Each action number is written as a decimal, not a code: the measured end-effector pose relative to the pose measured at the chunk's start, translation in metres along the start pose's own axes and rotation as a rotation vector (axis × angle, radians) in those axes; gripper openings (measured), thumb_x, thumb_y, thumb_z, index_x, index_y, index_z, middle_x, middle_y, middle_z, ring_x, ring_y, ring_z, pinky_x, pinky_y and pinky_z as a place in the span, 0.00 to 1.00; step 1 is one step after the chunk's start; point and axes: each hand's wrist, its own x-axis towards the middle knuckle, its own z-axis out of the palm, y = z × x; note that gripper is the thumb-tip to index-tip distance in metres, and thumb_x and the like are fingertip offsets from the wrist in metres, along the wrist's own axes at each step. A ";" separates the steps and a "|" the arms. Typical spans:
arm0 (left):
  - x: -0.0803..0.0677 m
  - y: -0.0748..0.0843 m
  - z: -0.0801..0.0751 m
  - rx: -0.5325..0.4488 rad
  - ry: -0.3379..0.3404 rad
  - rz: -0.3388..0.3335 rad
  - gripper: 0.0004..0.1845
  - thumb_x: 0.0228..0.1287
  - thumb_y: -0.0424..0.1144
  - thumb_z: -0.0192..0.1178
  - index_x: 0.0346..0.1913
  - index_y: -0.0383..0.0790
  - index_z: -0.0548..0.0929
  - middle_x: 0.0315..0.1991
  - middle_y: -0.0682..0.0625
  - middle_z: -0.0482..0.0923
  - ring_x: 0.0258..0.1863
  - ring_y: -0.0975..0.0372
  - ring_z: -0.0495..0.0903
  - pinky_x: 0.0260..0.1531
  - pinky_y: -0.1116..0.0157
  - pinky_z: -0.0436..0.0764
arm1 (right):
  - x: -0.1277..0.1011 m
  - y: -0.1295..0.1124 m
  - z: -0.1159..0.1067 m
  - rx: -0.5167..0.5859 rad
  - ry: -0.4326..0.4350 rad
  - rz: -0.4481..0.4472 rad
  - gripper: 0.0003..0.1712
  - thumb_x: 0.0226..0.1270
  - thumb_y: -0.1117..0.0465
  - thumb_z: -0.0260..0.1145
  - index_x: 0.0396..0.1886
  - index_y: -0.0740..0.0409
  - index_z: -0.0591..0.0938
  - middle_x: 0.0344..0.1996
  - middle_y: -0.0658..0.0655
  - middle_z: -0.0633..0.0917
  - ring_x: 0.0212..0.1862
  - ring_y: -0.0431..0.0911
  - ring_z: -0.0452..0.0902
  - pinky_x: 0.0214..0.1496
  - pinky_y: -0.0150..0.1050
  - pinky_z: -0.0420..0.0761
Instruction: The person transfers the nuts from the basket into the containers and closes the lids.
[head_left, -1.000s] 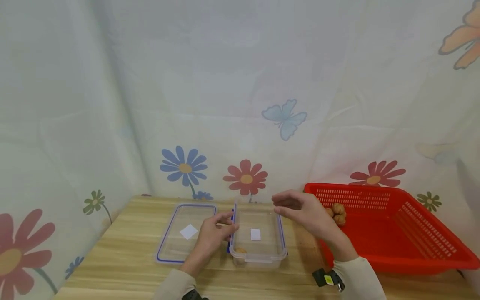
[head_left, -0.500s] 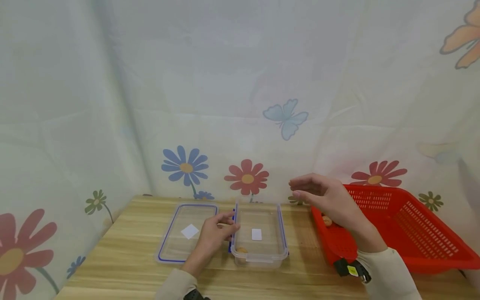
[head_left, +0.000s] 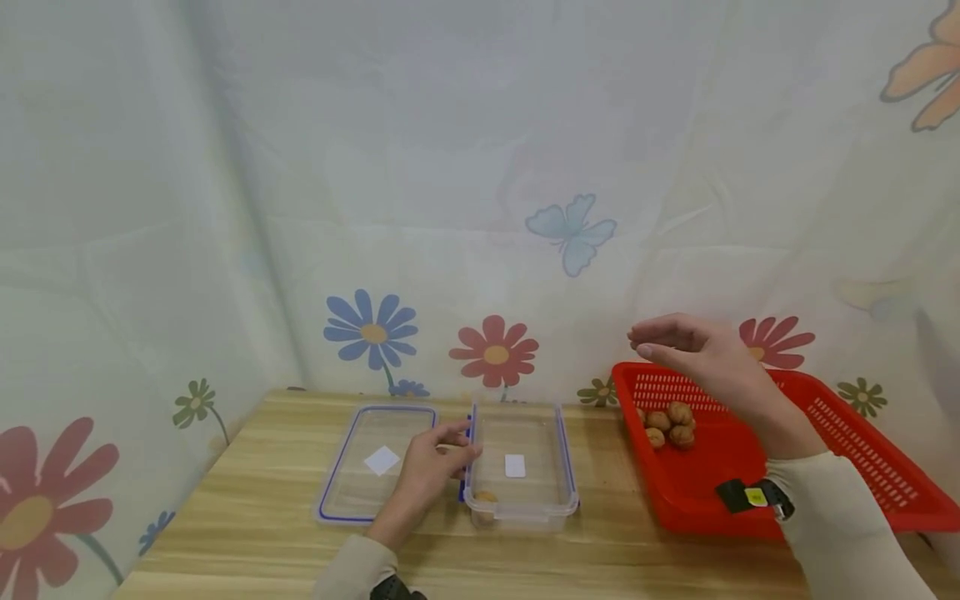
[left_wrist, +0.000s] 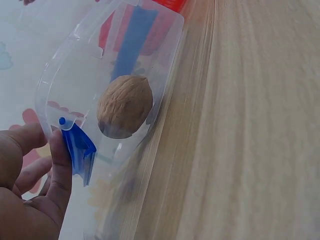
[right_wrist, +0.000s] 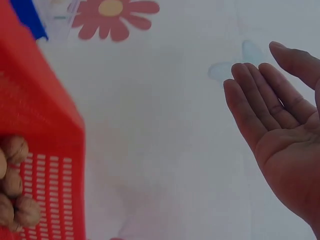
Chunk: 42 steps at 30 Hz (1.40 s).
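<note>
A clear plastic food container (head_left: 517, 518) with blue clips stands on the table, and one walnut (left_wrist: 125, 106) lies inside by its near left corner. My left hand (head_left: 431, 467) holds the container's left rim, thumb and fingertips at the edge beside a blue clip (left_wrist: 78, 150). My right hand (head_left: 705, 358) hovers above the left part of a red plastic basket (head_left: 720, 492). Its palm shows bare in the right wrist view, fingers slightly bent and thumb apart. Below it, several walnuts (head_left: 680, 412) sit grouped at the basket's left side.
A clear lid (head_left: 352, 492) with a blue seal lies flat left of the container, partly behind my left forearm. Wooden tabletop (head_left: 600, 467) shows between container and basket. A flowered curtain (head_left: 420, 208) hangs right behind the table.
My right hand has moved right and up, from over the container's right rim to above the basket, uncovering the walnuts there. The left hand keeps its place at the rim.
</note>
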 end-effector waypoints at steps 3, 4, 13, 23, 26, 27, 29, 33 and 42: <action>0.000 0.000 0.000 0.005 0.001 -0.002 0.25 0.67 0.31 0.74 0.64 0.26 0.82 0.43 0.42 0.82 0.32 0.59 0.83 0.31 0.61 0.90 | 0.003 0.012 -0.008 -0.017 -0.002 0.049 0.26 0.78 0.47 0.69 0.68 0.55 0.82 0.62 0.57 0.86 0.58 0.48 0.84 0.55 0.32 0.84; 0.000 0.000 -0.001 0.006 0.002 -0.002 0.25 0.67 0.31 0.74 0.64 0.26 0.82 0.44 0.42 0.82 0.32 0.59 0.83 0.31 0.61 0.90 | 0.005 0.016 -0.010 -0.022 -0.004 0.062 0.27 0.78 0.46 0.69 0.68 0.55 0.82 0.63 0.57 0.85 0.58 0.49 0.84 0.55 0.32 0.84; -0.001 0.002 -0.003 0.009 0.001 -0.003 0.25 0.67 0.32 0.74 0.65 0.27 0.82 0.44 0.42 0.82 0.33 0.59 0.83 0.31 0.62 0.90 | 0.015 0.049 -0.017 -0.014 -0.036 0.140 0.31 0.77 0.47 0.70 0.71 0.57 0.79 0.65 0.61 0.83 0.61 0.60 0.81 0.61 0.46 0.85; -0.001 0.001 -0.003 0.005 0.005 -0.011 0.25 0.67 0.31 0.74 0.65 0.26 0.82 0.44 0.42 0.82 0.32 0.59 0.83 0.31 0.62 0.90 | 0.019 0.086 -0.017 -0.006 -0.071 0.225 0.37 0.76 0.45 0.71 0.76 0.60 0.75 0.68 0.65 0.80 0.65 0.62 0.75 0.68 0.65 0.77; 0.000 0.000 -0.002 0.002 0.004 -0.012 0.26 0.67 0.31 0.74 0.65 0.26 0.82 0.44 0.42 0.81 0.32 0.59 0.83 0.31 0.60 0.90 | 0.018 0.095 -0.018 -0.027 -0.078 0.238 0.37 0.77 0.47 0.70 0.76 0.61 0.74 0.68 0.67 0.79 0.65 0.63 0.75 0.67 0.65 0.77; 0.000 0.000 -0.001 0.000 0.003 -0.013 0.26 0.67 0.31 0.74 0.65 0.26 0.82 0.44 0.42 0.82 0.32 0.59 0.83 0.32 0.59 0.90 | 0.018 0.098 -0.018 -0.033 -0.079 0.243 0.36 0.77 0.48 0.70 0.76 0.62 0.74 0.68 0.67 0.79 0.65 0.63 0.75 0.67 0.65 0.78; 0.000 0.000 -0.001 0.001 0.001 -0.013 0.26 0.67 0.31 0.74 0.65 0.26 0.82 0.44 0.43 0.81 0.32 0.59 0.83 0.32 0.58 0.90 | 0.017 0.104 -0.019 -0.043 -0.083 0.256 0.36 0.78 0.49 0.70 0.76 0.62 0.74 0.68 0.68 0.79 0.64 0.63 0.76 0.67 0.65 0.78; 0.001 -0.001 0.000 0.009 0.001 -0.013 0.25 0.67 0.31 0.74 0.65 0.27 0.82 0.44 0.43 0.81 0.32 0.60 0.83 0.34 0.56 0.91 | 0.016 0.114 -0.020 -0.056 -0.103 0.285 0.35 0.78 0.50 0.70 0.76 0.63 0.73 0.68 0.69 0.78 0.63 0.63 0.76 0.67 0.67 0.77; 0.000 -0.001 0.000 0.008 -0.001 -0.006 0.26 0.67 0.31 0.73 0.65 0.26 0.82 0.44 0.43 0.81 0.32 0.60 0.83 0.34 0.54 0.91 | 0.016 0.136 -0.021 -0.113 -0.147 0.275 0.33 0.77 0.53 0.70 0.74 0.64 0.75 0.66 0.70 0.79 0.61 0.63 0.77 0.65 0.68 0.78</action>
